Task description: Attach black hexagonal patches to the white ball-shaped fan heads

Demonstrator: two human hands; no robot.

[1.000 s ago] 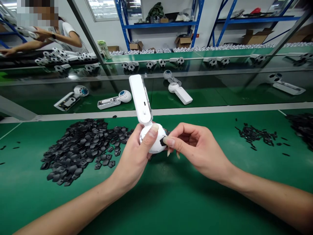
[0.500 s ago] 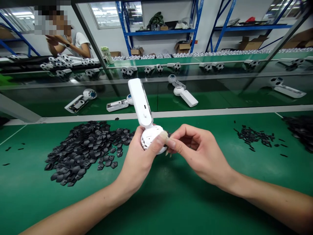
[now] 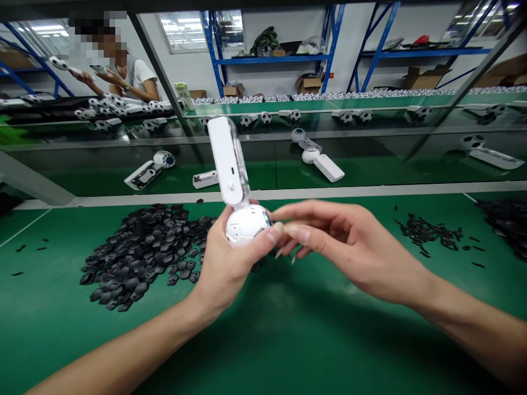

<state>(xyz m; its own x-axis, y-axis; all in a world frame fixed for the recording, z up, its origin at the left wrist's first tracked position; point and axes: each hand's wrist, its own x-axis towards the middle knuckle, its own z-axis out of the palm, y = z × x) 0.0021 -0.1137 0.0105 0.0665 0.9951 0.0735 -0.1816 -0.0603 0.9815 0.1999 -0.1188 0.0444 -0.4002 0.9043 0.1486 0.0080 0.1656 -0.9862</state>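
A white device (image 3: pixel 228 162) with a long rounded body and a ball-shaped end is held up over the green table. My left hand (image 3: pixel 233 247) wraps round its ball end, thumb across the lower right side. My right hand (image 3: pixel 346 241) is at the right side of the ball, its fingers drawn together beside my left thumb. Whatever lies between those right fingertips is too small or hidden to make out. Left of my hands spreads a big pile of black pentagonal pieces (image 3: pixel 140 252).
Small black strips (image 3: pixel 430 233) lie to the right, near another dark pile (image 3: pixel 506 222). Beyond the pale ledge (image 3: pixel 370 190), similar white devices (image 3: pixel 327 166) rest on a green belt. A person (image 3: pixel 135 79) works at the back left.
The device and my left hand have shifted slightly left and the ball has turned. My right fingers have stretched further along its right side. Devices on the belt appear shifted right.
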